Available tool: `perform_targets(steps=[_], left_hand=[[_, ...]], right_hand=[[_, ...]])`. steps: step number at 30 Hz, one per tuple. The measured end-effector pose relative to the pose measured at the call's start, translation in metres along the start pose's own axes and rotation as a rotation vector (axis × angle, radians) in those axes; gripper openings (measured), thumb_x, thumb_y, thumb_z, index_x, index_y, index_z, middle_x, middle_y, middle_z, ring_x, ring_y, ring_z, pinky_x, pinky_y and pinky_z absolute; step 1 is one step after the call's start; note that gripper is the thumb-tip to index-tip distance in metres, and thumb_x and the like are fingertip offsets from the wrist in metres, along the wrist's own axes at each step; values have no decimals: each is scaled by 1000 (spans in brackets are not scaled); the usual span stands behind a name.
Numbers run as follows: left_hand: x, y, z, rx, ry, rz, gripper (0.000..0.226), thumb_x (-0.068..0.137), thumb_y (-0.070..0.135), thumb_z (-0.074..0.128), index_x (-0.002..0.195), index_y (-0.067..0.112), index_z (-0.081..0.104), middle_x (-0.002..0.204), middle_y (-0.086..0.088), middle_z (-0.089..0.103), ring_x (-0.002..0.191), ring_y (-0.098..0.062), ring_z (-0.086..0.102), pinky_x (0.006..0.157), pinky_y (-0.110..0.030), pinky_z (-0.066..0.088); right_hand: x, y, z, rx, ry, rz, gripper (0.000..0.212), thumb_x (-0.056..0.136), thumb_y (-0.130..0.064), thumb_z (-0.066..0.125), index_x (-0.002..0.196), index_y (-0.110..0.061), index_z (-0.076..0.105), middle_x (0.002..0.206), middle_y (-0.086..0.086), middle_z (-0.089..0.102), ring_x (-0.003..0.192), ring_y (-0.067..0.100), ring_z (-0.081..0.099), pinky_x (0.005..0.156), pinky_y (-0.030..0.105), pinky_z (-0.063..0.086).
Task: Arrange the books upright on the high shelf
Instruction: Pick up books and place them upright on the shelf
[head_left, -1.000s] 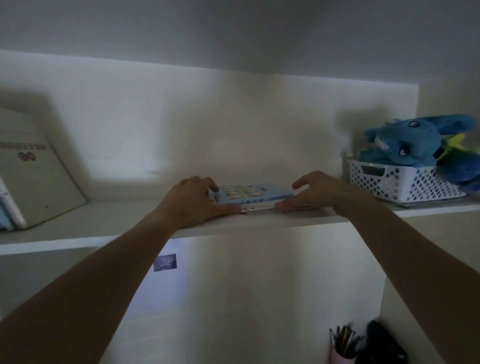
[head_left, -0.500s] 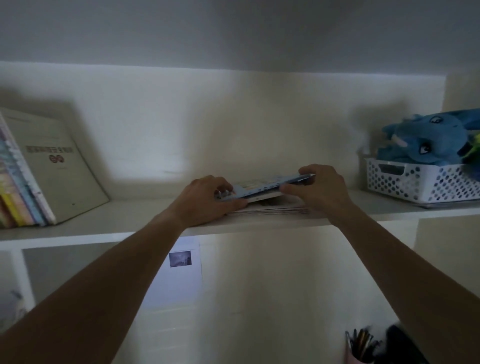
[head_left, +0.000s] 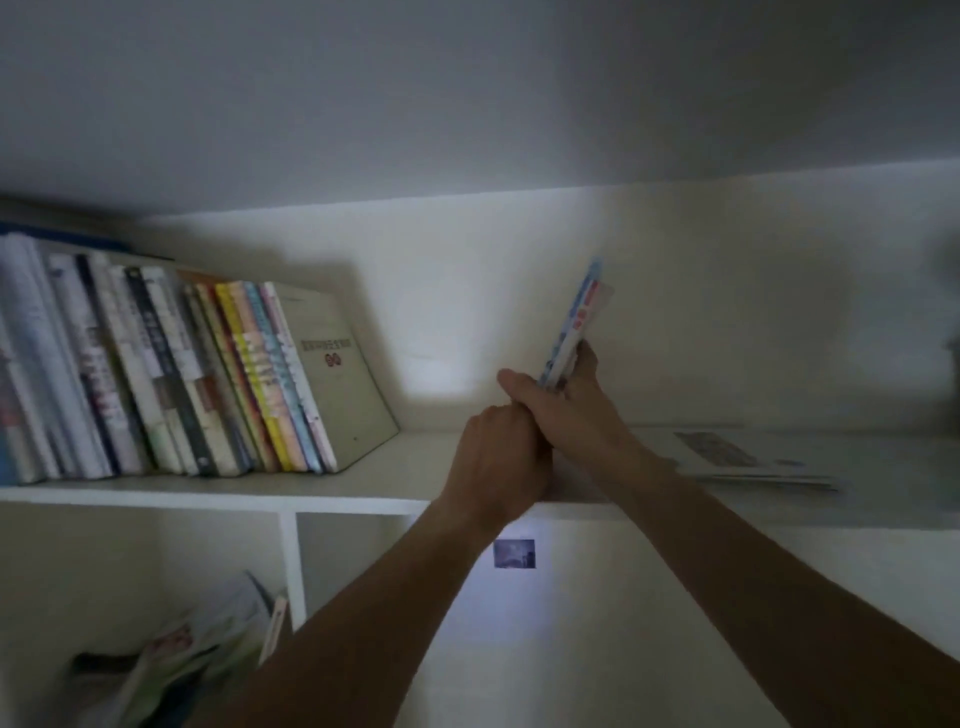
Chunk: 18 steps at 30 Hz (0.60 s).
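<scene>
On the high shelf (head_left: 395, 480) a thin blue-spined book (head_left: 574, 322) stands nearly upright above the board, its long axis running bottom to top and tipped a little to the right, so the top edge points up toward the ceiling and the narrow edge faces the camera. It may be two thin books held together, since a second pale edge shows beside the blue one; the blur leaves that unsettled.

The right hand (head_left: 563, 410) has its grip closed round the lower end of the book, thumb on the right face and fingers wrapped over the left. The left hand (head_left: 498, 462) sits just below and left of the book, pressed against the right hand, fingers curled; whether its grip reaches the book itself cannot be told, as the right hand covers that spot.

Well to the left of the held book, a row of books (head_left: 171, 374) stands on the shelf, all leaning left, with a large pale book (head_left: 340, 379) at its right end showing its cover. To the right of the held book, flat books (head_left: 748, 457) lie stacked on the shelf board. Below the shelf and to the left, more books (head_left: 208, 644) slump in a lower compartment.
</scene>
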<state>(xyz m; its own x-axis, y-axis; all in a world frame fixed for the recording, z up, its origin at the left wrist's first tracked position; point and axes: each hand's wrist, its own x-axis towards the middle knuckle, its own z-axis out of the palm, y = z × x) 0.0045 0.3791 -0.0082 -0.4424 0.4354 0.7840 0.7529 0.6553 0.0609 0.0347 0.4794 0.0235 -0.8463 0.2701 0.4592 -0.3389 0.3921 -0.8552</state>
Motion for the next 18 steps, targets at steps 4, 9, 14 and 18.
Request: perform_targets(steps=[4,9,14,18], left_hand=[[-30,-79,-35,124,-53,-18,33,101,21,53,126,0,58,98,-14,72,78,-29,65,76,-36,55],[-59,-140,-83,526,73,74,73,99,53,42,153,5,40,151,-22,46,145,-37,35,121,-51,25],[-80,-182,-103,429,162,-98,128,83,87,47,159,-5,2,168,-23,-2,158,-32,-4,127,-51,13],[-68,-194,-106,414,123,-1,131,77,91,51,161,2,2,170,-14,-7,158,-28,-5,126,-53,16]], right_hand=[[1,-17,78,-97,-96,-146,72,99,-41,55,158,-26,16,148,3,52,127,27,58,109,42,45],[4,-38,149,-96,-174,-196,55,99,-58,46,144,-26,42,134,5,62,121,27,61,105,47,48],[6,-43,155,-84,-394,-161,47,96,-59,55,135,-34,49,126,-8,62,113,17,64,101,43,53],[19,-33,157,-158,-365,-178,52,94,-62,54,136,-34,48,119,-16,60,97,2,61,93,27,54]])
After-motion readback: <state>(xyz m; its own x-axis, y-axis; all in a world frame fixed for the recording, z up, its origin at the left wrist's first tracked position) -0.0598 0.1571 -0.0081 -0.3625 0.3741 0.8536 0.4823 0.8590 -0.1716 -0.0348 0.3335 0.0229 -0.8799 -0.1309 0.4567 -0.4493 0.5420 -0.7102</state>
